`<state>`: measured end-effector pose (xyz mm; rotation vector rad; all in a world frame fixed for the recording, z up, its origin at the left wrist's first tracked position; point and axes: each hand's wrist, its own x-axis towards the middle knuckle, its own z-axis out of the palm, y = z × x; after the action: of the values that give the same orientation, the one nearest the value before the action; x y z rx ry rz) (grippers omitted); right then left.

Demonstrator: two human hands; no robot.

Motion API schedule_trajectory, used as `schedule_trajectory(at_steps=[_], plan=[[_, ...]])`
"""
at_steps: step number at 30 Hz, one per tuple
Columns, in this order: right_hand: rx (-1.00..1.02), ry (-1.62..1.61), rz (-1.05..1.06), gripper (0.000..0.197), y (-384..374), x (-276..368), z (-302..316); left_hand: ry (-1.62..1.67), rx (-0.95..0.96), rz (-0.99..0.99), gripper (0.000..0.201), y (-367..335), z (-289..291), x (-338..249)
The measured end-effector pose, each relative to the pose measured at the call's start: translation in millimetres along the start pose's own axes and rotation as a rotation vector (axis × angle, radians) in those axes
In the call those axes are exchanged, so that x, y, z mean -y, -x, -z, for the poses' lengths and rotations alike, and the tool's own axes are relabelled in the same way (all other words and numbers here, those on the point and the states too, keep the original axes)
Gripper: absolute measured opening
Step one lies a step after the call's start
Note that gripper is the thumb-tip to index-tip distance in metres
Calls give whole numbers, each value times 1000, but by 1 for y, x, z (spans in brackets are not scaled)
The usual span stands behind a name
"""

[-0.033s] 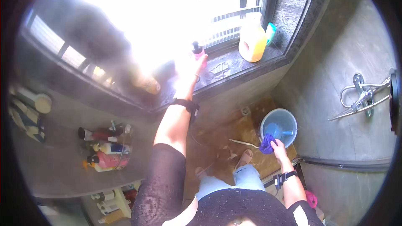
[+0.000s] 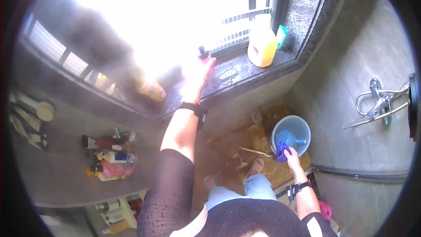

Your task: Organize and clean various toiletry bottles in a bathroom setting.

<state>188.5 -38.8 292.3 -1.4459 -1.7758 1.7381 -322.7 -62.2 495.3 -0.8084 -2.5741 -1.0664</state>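
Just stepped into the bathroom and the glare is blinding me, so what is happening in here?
A person stands by the window sill. The left hand is raised to a pink bottle with a dark cap on the sill; glare hides whether the grip is closed. The right hand holds a purple cloth at the rim of a blue bucket on the floor. A yellow jug stands farther along the sill.
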Motion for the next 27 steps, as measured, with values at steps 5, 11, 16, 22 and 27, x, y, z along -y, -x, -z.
schedule_trajectory(at_steps=[5,11,16,22,27], plan=[[-83,-332,-59,35,-22,4,50,162,-71,46,64,-18,-23,20],[-64,-276,-181,25,-55,5,76,1060,211,329,40,22,32,40],[98,-359,-194,29,-75,30,53,1412,295,223,35,93,90,19],[495,-155,97,31,-44,161,-75,506,101,-34,48,177,176,65],[711,-123,448,22,54,277,-219,223,6,62,49,237,245,106]])
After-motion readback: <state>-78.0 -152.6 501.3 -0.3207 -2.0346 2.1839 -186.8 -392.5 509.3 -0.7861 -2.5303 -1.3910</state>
